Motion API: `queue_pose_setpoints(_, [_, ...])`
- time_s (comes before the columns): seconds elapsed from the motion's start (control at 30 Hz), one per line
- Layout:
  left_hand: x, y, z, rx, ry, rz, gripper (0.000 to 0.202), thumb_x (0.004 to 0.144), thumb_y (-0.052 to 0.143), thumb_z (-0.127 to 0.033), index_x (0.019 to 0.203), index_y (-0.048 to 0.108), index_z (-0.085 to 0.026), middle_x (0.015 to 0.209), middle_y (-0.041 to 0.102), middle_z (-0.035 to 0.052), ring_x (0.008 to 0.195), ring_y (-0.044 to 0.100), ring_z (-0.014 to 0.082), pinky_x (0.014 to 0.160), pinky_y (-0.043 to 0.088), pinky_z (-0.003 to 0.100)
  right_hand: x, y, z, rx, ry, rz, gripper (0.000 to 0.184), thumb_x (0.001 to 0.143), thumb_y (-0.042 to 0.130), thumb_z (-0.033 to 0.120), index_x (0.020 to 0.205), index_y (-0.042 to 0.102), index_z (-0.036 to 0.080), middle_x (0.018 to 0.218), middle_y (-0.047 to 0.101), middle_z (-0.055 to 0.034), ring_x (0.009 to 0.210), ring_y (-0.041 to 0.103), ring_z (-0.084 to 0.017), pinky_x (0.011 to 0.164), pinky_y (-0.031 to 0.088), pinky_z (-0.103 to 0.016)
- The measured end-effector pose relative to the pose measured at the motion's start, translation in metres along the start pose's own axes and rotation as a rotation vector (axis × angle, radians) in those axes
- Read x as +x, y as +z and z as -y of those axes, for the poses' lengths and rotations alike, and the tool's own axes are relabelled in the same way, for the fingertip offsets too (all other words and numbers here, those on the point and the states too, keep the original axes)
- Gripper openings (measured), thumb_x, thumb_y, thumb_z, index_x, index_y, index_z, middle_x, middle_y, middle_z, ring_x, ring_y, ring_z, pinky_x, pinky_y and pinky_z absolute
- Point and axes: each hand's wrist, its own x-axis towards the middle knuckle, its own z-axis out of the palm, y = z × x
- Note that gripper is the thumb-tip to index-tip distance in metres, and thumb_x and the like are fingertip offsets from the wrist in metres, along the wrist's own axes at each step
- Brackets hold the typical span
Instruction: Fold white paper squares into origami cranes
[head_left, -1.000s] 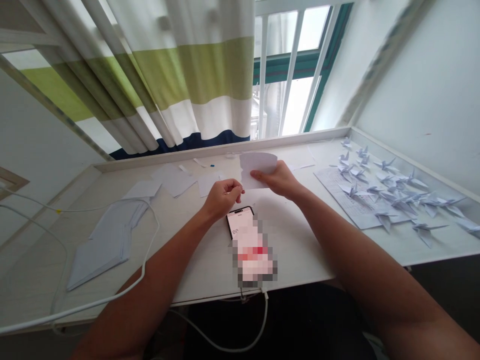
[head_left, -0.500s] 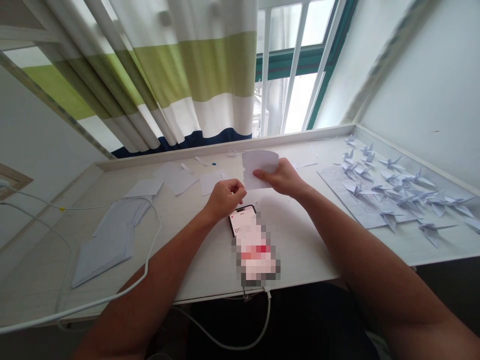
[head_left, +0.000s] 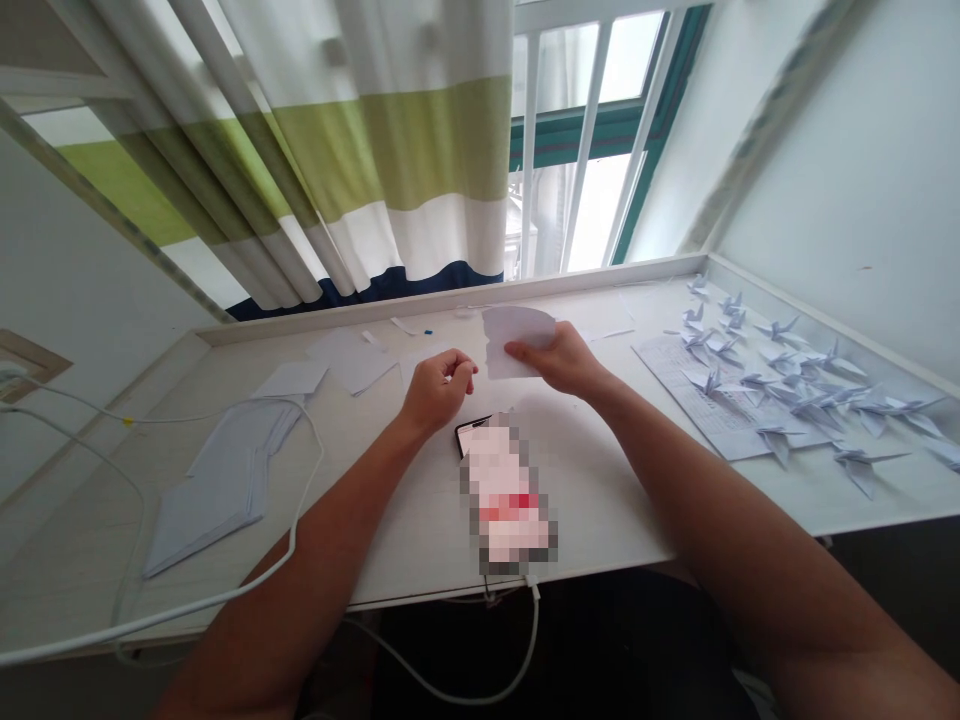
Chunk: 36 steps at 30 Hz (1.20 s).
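Observation:
A sheet of white paper [head_left: 516, 342] with a ragged left edge is raised over the desk. My right hand [head_left: 566, 360] pinches it at its right side, thumb on the near face. To the left of that edge, apart from it, my left hand [head_left: 442, 388] is closed with curled fingers. Whether a small scrap sits between its fingertips cannot be made out. Below both hands lies a phone [head_left: 480, 430] with a lit screen, mostly blurred out.
Many folded paper cranes [head_left: 817, 390] cover the desk's right side, some on a printed sheet [head_left: 727, 435]. Stacked white paper [head_left: 217, 500] lies at left, crossed by a white cable [head_left: 311, 480]. Small paper strips [head_left: 405, 327] and a blue bit [head_left: 428, 332] lie near the back ledge.
My left hand has moved left, away from the paper's ragged edge. My right hand stays almost in place with the paper.

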Motion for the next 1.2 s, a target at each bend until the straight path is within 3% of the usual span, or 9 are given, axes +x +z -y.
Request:
queue_pose_setpoints(0.1, [-0.003,0.002,-0.003,-0.127,-0.050,0.038,0.018,0.086,0.061,-0.031,0.083,0.074,-0.019,0.064,0.070,0.0011,0.060,0.062,0.0162,0.060,0.046,0.028,-0.002,0.000,0.001,0.003,-0.001,0.017,0.031,0.075,0.082,0.044,0.080,0.075,0.014,0.081,0.074,-0.0079,0.075,0.065,-0.023,0.064,0.052,-0.035])
queue_pose_setpoints(0.3, [-0.003,0.002,-0.001,-0.235,-0.109,0.102,0.017,0.082,0.069,-0.033,0.078,0.073,-0.018,0.060,0.069,0.0010,0.056,0.059,0.0138,0.057,0.045,0.027,-0.002,-0.002,-0.001,-0.041,0.019,0.036,0.029,0.075,0.083,0.042,0.081,0.075,0.014,0.079,0.073,-0.0073,0.074,0.064,-0.023,0.063,0.052,-0.033])
queue_pose_setpoints(0.77, [-0.005,0.004,-0.008,-0.300,-0.144,0.150,0.012,0.080,0.068,-0.027,0.075,0.068,-0.017,0.058,0.069,-0.0004,0.053,0.060,0.0120,0.053,0.045,0.024,-0.003,-0.001,-0.001,-0.048,-0.038,0.093,0.028,0.077,0.080,0.041,0.084,0.076,0.014,0.081,0.073,-0.0068,0.074,0.064,-0.022,0.065,0.052,-0.034])
queue_pose_setpoints(1.03, [-0.004,0.005,-0.004,-0.231,-0.047,0.076,0.007,0.074,0.064,-0.020,0.068,0.065,-0.018,0.055,0.064,-0.0021,0.054,0.064,0.0141,0.057,0.048,0.025,-0.005,0.001,0.003,-0.089,-0.043,0.088,0.025,0.078,0.078,0.039,0.073,0.071,0.015,0.071,0.067,-0.0041,0.068,0.058,-0.018,0.059,0.046,-0.030])
queue_pose_setpoints(1.2, [-0.005,0.008,-0.006,0.020,-0.042,0.019,0.008,0.073,0.062,-0.022,0.067,0.065,-0.020,0.059,0.068,-0.0009,0.060,0.066,0.0171,0.064,0.048,0.029,-0.007,0.012,0.006,-0.175,-0.059,0.075,0.029,0.079,0.074,0.037,0.062,0.061,0.017,0.064,0.060,-0.0016,0.062,0.051,-0.015,0.054,0.040,-0.029])
